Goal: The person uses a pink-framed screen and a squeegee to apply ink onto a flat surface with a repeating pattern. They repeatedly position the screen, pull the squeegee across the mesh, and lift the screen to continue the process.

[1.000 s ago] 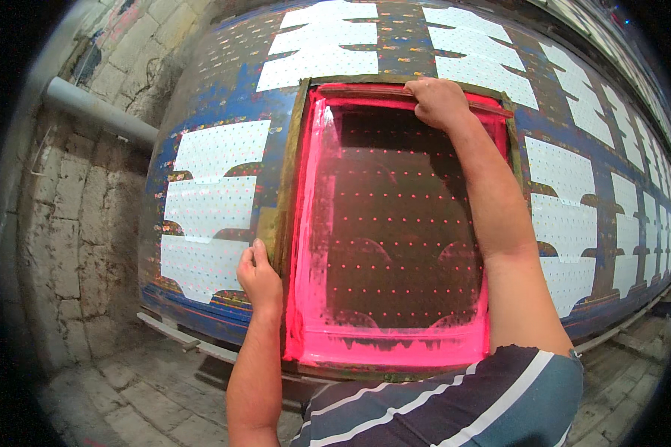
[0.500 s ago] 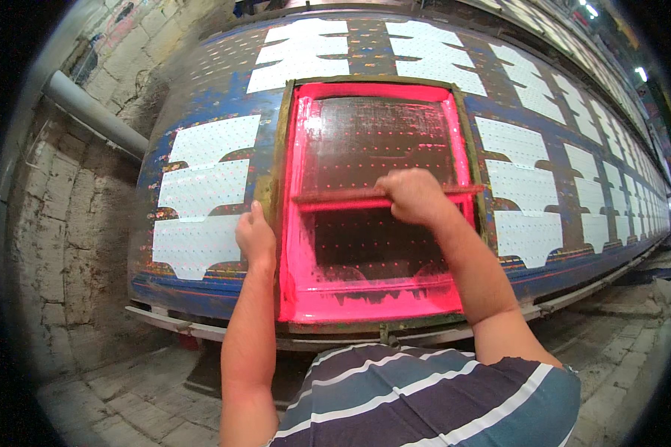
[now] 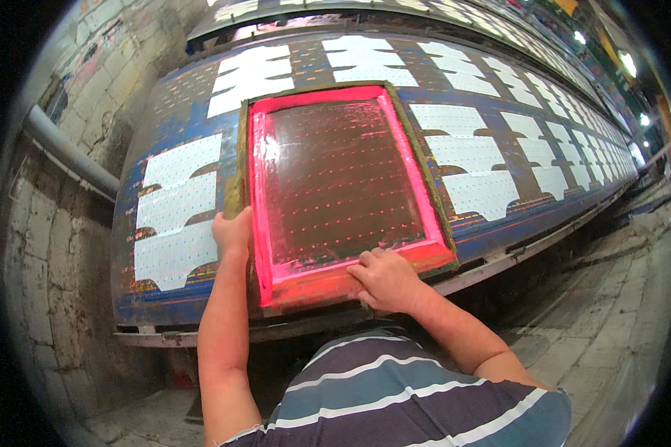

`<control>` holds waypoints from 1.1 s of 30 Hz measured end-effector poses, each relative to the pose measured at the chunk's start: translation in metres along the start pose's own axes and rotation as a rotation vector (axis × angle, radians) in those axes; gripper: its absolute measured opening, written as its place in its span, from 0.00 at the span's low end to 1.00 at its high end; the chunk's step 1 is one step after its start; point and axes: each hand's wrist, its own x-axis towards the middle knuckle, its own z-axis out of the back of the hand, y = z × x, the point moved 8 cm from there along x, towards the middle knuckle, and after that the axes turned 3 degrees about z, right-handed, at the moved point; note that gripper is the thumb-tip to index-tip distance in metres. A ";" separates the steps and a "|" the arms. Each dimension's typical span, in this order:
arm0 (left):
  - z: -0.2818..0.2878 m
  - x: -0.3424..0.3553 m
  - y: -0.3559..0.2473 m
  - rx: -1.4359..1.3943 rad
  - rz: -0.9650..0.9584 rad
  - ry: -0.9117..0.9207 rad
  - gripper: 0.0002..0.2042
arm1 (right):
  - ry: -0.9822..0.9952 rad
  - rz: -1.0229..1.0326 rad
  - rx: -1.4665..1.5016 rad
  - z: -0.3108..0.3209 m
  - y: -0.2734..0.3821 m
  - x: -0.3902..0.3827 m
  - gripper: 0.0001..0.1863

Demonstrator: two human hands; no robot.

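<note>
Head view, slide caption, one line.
Left hand at the left side of a pink-smeared framed screen, right hand at its near end, dotted white pieces on either side.

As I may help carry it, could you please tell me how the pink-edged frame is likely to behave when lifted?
The frame would probably stay stiff, as it looks solidly built. The dark panel may flex if pressed, since it looks like a thin sheet. The glossy pink ink could make it slippery inside.

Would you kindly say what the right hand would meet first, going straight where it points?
The right hand would probably meet the pink inner border first, then the dark mesh; depth is unclear.
</note>
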 end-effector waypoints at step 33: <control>-0.240 -0.142 -0.093 -0.276 0.003 0.047 0.18 | -0.620 -0.921 0.235 0.107 -0.448 -0.277 0.30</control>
